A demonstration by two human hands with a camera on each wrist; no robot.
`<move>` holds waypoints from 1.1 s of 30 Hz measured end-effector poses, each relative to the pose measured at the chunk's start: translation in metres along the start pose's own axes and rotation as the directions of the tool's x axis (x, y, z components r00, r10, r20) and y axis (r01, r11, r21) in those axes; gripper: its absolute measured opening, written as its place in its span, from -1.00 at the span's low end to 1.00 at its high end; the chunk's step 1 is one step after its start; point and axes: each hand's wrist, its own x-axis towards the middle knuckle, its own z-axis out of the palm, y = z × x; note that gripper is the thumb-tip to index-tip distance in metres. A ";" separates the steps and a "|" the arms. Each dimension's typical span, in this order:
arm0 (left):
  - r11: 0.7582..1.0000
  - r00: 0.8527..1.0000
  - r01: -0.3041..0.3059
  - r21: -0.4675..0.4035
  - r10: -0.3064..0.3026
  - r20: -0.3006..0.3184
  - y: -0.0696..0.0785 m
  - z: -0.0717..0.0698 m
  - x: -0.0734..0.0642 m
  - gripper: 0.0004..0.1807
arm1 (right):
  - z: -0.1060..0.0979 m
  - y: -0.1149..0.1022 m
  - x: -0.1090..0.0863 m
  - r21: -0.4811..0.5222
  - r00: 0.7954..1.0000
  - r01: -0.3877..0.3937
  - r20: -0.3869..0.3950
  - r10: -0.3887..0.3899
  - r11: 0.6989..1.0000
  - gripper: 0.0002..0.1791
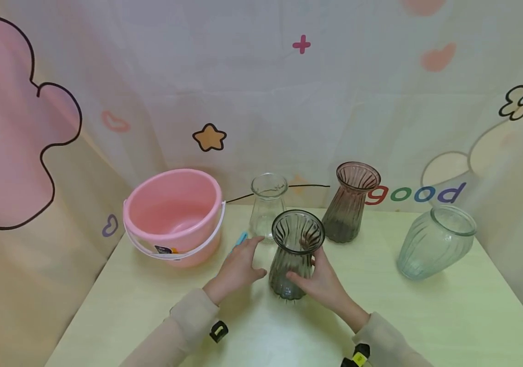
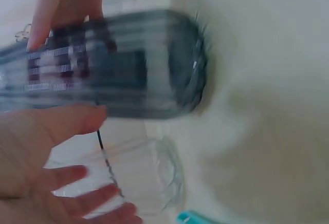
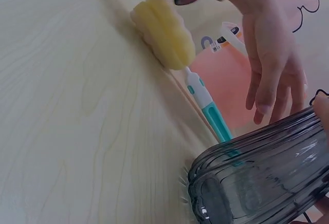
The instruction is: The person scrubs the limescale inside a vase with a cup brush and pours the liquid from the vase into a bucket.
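A ribbed smoky-grey glass vase (image 1: 291, 270) stands nearly upright at the middle of the table, mouth up. My right hand (image 1: 323, 283) grips it from the right, with the thumb on the near side and fingers behind. My left hand (image 1: 238, 267) is just left of the vase, fingers spread and holding nothing; a small gap shows between them in the head view. Whether the vase's base touches the table I cannot tell. A bottle brush with a yellow sponge head (image 3: 164, 34) and a teal-and-white handle (image 3: 216, 121) lies left of the vase, mostly hidden by my left hand in the head view.
A pink bucket (image 1: 197, 252) with a white handle stands at the back left. Behind the grey vase is a clear glass vase (image 1: 261, 219). A purple-grey ribbed vase (image 1: 346, 214) stands back right, and a pale green glass jar (image 1: 436, 247) farther right. A printed curtain (image 1: 261, 102) closes the back.
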 end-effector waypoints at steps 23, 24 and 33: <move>0.908 0.949 0.314 0.278 -0.312 -0.055 -0.055 0.018 0.078 -0.70 | 0.004 0.000 0.001 -0.010 1.000 -0.011 -0.023 0.011 1.000 -0.01; 0.909 0.948 0.316 0.273 -0.313 -0.058 -0.056 0.018 0.079 -0.71 | 0.004 0.000 0.001 -0.013 1.000 -0.007 -0.026 0.006 1.000 -0.01; 0.924 0.948 0.317 0.213 -0.315 -0.042 -0.046 0.019 0.077 -0.85 | 0.005 0.004 0.000 -0.020 0.999 0.007 -0.036 -0.008 1.000 -0.04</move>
